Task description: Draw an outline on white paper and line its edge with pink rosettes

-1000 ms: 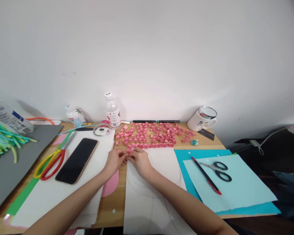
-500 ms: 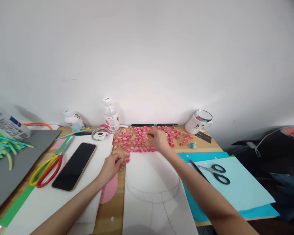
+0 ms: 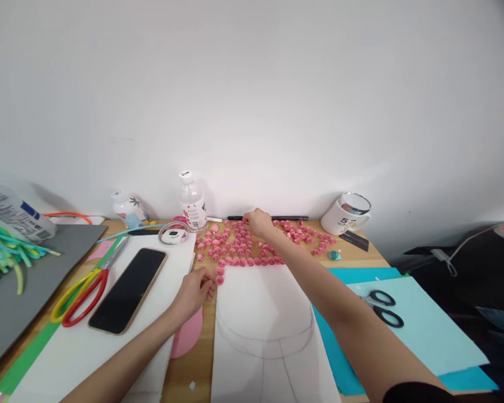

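Small pink rolled-paper coils (image 3: 240, 246) lie in a loose spread at the back of the table. My right hand (image 3: 258, 223) reaches over their far side, thumb and fingers drawn together; anything held there is hidden. A white sheet (image 3: 262, 305) with pencilled curves lies in front. A row of pink coils (image 3: 250, 261) lines its top edge and turns down its left corner, partly covered by my right forearm. Beside that corner rests my left hand (image 3: 195, 291), its fingers curled closed near the lowest corner coil (image 3: 220, 281). What they hold, if anything, cannot be made out.
To the left are a phone (image 3: 128, 291), red-yellow scissors (image 3: 84, 294) and paper strips (image 3: 4, 252). A bottle (image 3: 192, 207) and a mug (image 3: 342, 215) stand near the wall. Black-handled scissors (image 3: 386, 316) lie on light blue paper (image 3: 437, 336) at right.
My right hand has moved farther back over the coils, toward the wall. My left hand stays beside the sheet's corner. The view has shifted slightly.
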Available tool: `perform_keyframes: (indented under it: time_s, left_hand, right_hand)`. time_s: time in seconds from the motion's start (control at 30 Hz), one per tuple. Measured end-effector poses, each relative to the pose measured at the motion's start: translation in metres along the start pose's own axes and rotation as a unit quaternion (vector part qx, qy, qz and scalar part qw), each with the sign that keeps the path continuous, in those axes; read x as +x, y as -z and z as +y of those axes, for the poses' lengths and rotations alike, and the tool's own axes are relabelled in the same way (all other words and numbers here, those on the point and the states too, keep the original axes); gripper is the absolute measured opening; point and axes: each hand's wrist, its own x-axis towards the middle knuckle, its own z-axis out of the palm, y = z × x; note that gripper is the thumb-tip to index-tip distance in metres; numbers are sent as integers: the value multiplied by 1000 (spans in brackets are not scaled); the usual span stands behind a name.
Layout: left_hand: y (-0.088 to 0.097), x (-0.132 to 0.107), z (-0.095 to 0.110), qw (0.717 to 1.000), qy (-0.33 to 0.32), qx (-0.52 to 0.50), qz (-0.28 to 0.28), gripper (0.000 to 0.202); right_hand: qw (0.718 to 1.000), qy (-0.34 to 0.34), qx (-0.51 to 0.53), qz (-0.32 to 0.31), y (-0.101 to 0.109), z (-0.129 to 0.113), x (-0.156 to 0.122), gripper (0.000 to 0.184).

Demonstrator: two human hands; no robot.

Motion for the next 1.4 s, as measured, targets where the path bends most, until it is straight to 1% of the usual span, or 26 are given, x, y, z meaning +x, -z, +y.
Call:
perform_keyframes:
  time_s: [0.13, 0.27, 0.33, 0.43, 0.53, 0.6, 0.63, 0.7, 0.73, 0.77, 0.83, 0.93, 1.07, 1.2, 1.4]
  left_hand:
    - [0, 0, 2, 1000, 2, 3, -2, 15]
    - [-1, -1, -1, 1000, -7, 15, -2, 16]
    - [-1, -1, -4, 1000, -18, 22, 2, 15]
    - [-2, -1, -9, 1000, -25, 15, 5, 15]
    - [-1, 0, -10, 1000, -26, 7, 4, 14]
    - [0, -1, -8, 1000, -24, 7, 0, 14]
    - [1, -2, -7, 1000, -23, 7, -2, 13]
    - [2, -4, -5, 1000, -16, 0, -9, 10]
    - [3, -5, -5, 1000, -11, -6, -16, 10]
    - [3, -7, -4, 1000, -4, -12, -25, 9]
    - [3, -10, -4, 999, 7, -26, -45, 10]
    - [3, -15, -3, 998, 9, -32, -62, 14]
    - [2, -16, -1, 997, 17, -34, -73, 22]
    - [1, -15, 0, 996, 34, -38, -67, 24]
    - [-1, -12, -2, 996, 52, -46, -54, 21]
  right_hand:
    - [1000, -22, -9, -11, -3, -5, 5, 22]
    - [999, -35, 3, -1, -5, -8, 5, 19]
    - [999, -39, 16, 12, -2, -7, 4, 17]
    - [997, -41, 46, 44, 10, -8, -5, 14]
    - [993, -30, 87, 79, 20, -16, -31, 16]
    - [987, -5, 133, 87, 17, -28, -59, 18]
    - [982, 17, 169, 84, 11, -36, -75, 14]
    - [930, 70, 352, 83, -5, -52, -106, 10]
    - [907, 81, 406, 78, -14, -60, -120, 9]
    - [894, 89, 433, 75, -24, -67, -132, 10]
    - [886, 92, 447, 88, -39, -78, -150, 12]
    - [887, 78, 442, 109, -52, -87, -161, 14]
    - [905, 58, 404, 121, -60, -93, -160, 13]
    - [915, 37, 381, 131, -66, -97, -157, 10]
    - [917, 28, 380, 116, -70, -100, -154, 7]
